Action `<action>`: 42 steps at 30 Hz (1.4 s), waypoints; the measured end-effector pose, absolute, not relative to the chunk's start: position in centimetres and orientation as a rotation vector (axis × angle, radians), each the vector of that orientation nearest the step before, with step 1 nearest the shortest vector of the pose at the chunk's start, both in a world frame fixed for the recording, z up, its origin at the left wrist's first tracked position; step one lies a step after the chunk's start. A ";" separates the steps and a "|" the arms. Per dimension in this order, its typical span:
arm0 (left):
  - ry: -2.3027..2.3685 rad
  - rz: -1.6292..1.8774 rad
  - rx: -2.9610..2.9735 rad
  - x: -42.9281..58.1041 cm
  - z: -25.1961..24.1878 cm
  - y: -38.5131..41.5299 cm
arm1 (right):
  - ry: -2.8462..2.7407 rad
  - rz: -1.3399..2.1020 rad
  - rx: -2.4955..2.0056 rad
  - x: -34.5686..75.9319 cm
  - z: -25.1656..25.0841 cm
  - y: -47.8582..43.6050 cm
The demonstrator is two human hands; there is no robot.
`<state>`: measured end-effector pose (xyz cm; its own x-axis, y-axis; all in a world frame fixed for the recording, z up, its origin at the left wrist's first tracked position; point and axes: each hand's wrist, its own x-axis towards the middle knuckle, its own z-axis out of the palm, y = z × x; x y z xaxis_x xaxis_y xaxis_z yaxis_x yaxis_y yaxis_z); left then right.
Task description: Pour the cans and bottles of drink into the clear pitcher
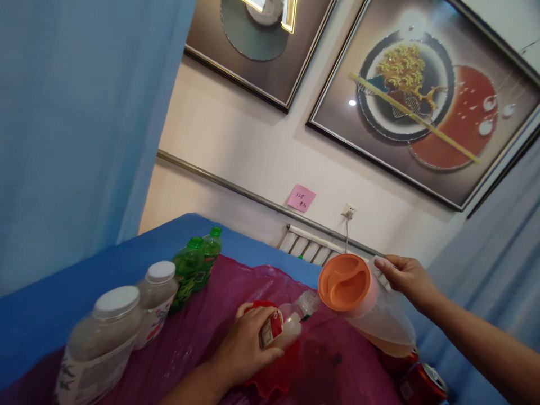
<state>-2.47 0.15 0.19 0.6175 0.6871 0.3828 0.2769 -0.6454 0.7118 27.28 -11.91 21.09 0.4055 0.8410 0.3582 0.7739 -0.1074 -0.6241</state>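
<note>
My left hand [244, 346] is closed around a clear bottle [291, 326] with a red and white label. The bottle leans to the right, and its mouth is close to the orange lid of a translucent plastic pitcher [379, 315]; whether they touch I cannot tell. My right hand [405, 278] grips the pitcher by its handle and holds it tilted, lid towards the bottle. Some brownish liquid lies low in the pitcher. Below the bottle and my left hand is a red scalloped dish [278, 368], partly hidden by them.
Two white-lidded jars [101, 343] and two green bottles [196, 264] line the left side of a magenta plastic sheet [181, 349] over a blue cover [156, 247]. Red cans [422, 382] stand at the lower right. Behind are a metal rail [236, 184] and blue curtains [76, 124].
</note>
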 end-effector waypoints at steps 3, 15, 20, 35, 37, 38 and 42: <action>0.754 0.884 2.235 -2.5 0.2 0.2 | -1.384 0.110 -1.897 27.1 21.2 -12.0; 0.760 0.857 2.226 -2.6 0.4 0.2 | -1.356 0.119 -1.887 27.1 21.1 -11.9; 0.758 0.854 2.234 -2.6 0.2 0.3 | -1.357 0.134 -1.882 27.0 21.1 -12.0; 0.758 0.865 2.218 -2.5 0.4 0.2 | -1.377 0.120 -1.870 27.5 20.8 -11.9; 0.758 0.865 2.217 -2.6 0.4 0.1 | -1.384 0.121 -1.870 27.4 20.8 -11.8; 0.756 0.868 2.218 -2.6 0.4 0.1 | -1.385 0.123 -1.869 27.4 20.8 -11.8; 0.755 0.867 2.217 -2.6 0.5 0.1 | -1.389 0.119 -1.871 27.5 20.8 -11.8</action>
